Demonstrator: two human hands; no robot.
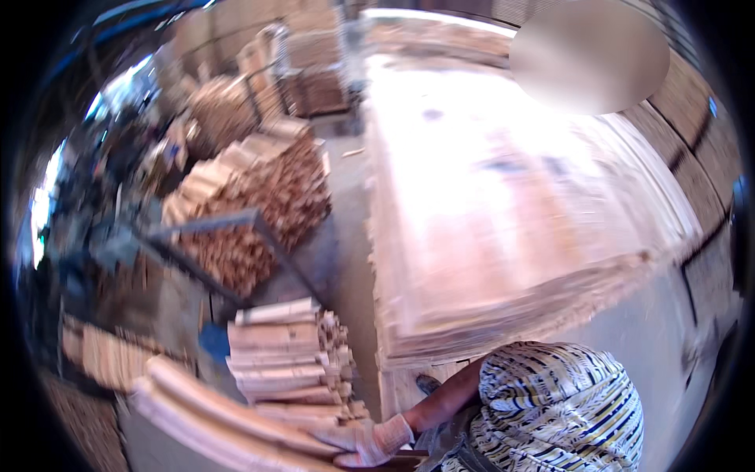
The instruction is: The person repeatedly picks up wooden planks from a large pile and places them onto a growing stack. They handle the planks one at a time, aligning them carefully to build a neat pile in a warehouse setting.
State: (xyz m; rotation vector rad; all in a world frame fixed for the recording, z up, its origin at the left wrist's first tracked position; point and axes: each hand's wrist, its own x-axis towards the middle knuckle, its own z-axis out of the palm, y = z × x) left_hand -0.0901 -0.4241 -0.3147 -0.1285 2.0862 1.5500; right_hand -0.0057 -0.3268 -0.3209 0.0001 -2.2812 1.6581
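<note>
My right hand (366, 442), in a pale work glove, reaches in from the patterned sleeve (558, 397) at the lower right. Its fingers are closed on the near end of some long wooden strips (228, 417), which run off toward the left and look bent near the picture's rim. Motion blur hides how many strips there are. Just beyond them lies a neat pile of short wooden pieces (279, 350), cut ends facing right. My left hand is out of the picture.
A large, tall stack of thin wood sheets (503, 236) fills the right side. A metal frame (208, 224) stands left of centre before a big heap of wood pieces (255, 197). More wood (110, 354) lies at far left. A dark shoe (429, 384) shows beside my forearm.
</note>
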